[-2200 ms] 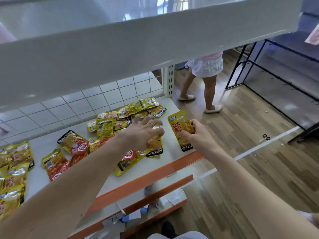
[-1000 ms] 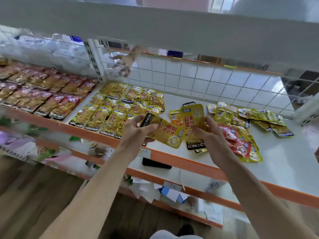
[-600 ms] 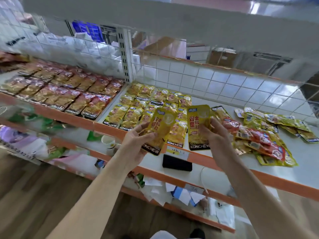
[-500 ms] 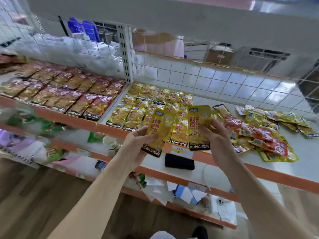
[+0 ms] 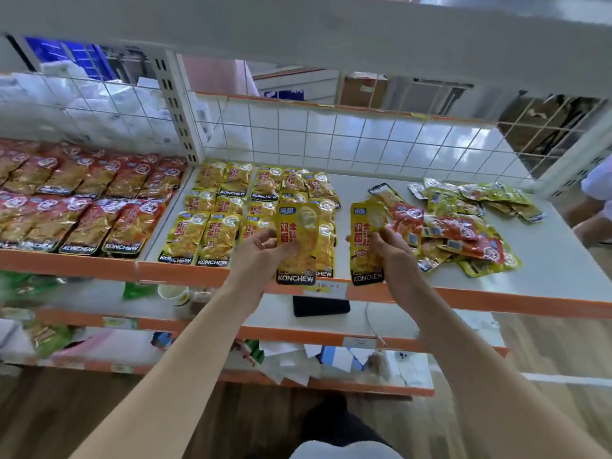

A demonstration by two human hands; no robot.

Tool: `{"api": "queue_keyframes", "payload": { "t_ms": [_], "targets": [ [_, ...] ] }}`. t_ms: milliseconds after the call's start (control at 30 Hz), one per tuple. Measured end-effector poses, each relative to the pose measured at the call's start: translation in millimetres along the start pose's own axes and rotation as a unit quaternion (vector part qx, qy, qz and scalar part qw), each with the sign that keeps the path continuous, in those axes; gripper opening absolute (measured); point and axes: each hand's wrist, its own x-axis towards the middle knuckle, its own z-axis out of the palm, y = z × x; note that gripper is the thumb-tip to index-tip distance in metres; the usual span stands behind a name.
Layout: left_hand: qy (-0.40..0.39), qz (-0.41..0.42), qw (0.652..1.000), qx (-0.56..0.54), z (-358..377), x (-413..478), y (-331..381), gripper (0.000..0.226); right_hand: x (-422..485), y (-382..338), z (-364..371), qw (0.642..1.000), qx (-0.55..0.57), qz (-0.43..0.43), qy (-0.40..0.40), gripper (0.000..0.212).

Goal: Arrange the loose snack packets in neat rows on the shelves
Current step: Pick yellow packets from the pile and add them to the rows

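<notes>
My left hand pinches a yellow KONCHEW packet upright above the front of the white shelf. Beside it my right hand grips a second yellow packet, also upright. Both hover over the right end of the neat yellow rows. A loose heap of red and yellow packets lies to the right on the same shelf. Rows of red packets fill the bay at the left.
A wire grid back panel closes the shelf behind. The upper shelf hangs overhead. A black phone and a paper cup sit on the lower shelf. Another person's arm shows at the far right.
Both hands have moved forward over the shelf front, and the two packets are held further apart and straighter. The view has shifted a little to the left.
</notes>
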Motion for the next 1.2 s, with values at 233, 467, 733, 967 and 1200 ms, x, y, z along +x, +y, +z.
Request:
{"api": "queue_keyframes", "payload": {
  "t_ms": [233,467,733,967,1200],
  "targets": [
    [0.041,0.029,0.990,0.132,39,30,9,0.009,59,1,-18,0.995,-0.084,0.029,-0.041,0.020],
    [0.084,0.034,0.977,0.192,68,69,18,0.012,101,6,-47,0.991,-0.127,0.022,-0.021,0.021],
    [0.099,0.016,0.976,0.194,99,109,10,0.028,109,3,-72,0.997,-0.082,-0.012,0.008,0.018],
    [0.075,0.039,0.967,0.241,120,155,18,0.010,116,-2,-80,0.999,-0.026,-0.008,0.018,0.017],
    [0.069,0.065,0.938,0.333,125,196,26,0.014,119,0,-71,0.999,-0.049,-0.013,0.015,0.015]
  ]
}}
